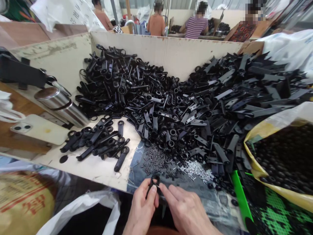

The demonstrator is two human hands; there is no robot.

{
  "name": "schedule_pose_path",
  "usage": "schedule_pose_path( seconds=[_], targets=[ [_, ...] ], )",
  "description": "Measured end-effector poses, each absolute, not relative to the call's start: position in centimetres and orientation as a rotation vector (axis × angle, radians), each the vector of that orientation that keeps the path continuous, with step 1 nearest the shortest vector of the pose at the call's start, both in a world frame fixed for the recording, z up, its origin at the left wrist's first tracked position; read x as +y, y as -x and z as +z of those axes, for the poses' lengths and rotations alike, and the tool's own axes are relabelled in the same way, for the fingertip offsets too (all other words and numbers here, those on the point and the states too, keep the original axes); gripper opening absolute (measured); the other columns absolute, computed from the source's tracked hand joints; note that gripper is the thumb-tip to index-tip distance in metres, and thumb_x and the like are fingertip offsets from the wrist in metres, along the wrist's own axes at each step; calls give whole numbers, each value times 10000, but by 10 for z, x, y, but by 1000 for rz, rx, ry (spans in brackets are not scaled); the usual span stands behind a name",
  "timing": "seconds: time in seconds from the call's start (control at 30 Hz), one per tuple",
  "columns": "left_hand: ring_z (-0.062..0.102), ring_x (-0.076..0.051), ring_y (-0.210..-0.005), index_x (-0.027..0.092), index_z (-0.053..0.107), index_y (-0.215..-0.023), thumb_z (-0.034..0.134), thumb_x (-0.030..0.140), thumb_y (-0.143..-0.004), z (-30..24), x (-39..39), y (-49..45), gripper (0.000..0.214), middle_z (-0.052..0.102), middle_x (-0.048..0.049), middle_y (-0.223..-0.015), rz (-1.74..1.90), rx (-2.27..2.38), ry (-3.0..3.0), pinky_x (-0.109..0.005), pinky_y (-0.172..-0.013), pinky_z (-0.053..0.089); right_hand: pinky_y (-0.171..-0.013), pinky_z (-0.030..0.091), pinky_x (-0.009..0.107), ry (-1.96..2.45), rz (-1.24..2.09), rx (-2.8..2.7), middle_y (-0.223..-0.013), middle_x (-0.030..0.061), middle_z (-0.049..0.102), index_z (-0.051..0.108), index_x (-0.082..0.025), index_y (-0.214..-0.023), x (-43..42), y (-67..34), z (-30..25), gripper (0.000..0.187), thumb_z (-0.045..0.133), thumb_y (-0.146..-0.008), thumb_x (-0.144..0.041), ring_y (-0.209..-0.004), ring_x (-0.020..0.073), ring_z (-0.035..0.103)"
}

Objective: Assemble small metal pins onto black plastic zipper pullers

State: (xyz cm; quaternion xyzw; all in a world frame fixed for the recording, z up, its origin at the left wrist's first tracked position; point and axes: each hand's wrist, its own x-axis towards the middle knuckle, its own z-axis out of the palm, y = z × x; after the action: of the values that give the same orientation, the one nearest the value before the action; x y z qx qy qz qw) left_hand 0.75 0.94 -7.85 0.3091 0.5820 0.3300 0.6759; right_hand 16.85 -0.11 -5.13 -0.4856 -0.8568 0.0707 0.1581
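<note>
Four people (156,25), pale workbench (100,169), left fingers (152,193) pinching black part (156,178), right fingers' (170,193) hold unclear

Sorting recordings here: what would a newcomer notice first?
The huge heap of black parts comes first, stretching from left of centre to the right edge. Then the bright green tray at lower right. At bottom centre, the left hand grips a small black part, the right hand close by.
</note>
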Motion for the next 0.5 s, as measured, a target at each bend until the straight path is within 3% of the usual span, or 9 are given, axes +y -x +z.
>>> schedule_pose_path(
  seconds=[0.3,0.5],
  targets=[
    [453,-87,-526,192,691,-1009,795,648,-723,-85,5,-9,548,574,37,-651,860,1314,-550,-167,-461,335,-390,420,295,1417,-122,-2511,-727,51,699,674,2,-1147,-5,-152,-49,454,638,-695,16,-535,189,642],
    [700,-241,-858,179,742,-987,828,576,-705,-84,11,-2,495,754,-83,-895,914,1325,-643,-296,-779,562,-387,441,298,1523,-142,-2598,-757,123,703,640,52,-1206,-8,-134,-41,445,623,-764,1,-562,232,645]
  ],
)
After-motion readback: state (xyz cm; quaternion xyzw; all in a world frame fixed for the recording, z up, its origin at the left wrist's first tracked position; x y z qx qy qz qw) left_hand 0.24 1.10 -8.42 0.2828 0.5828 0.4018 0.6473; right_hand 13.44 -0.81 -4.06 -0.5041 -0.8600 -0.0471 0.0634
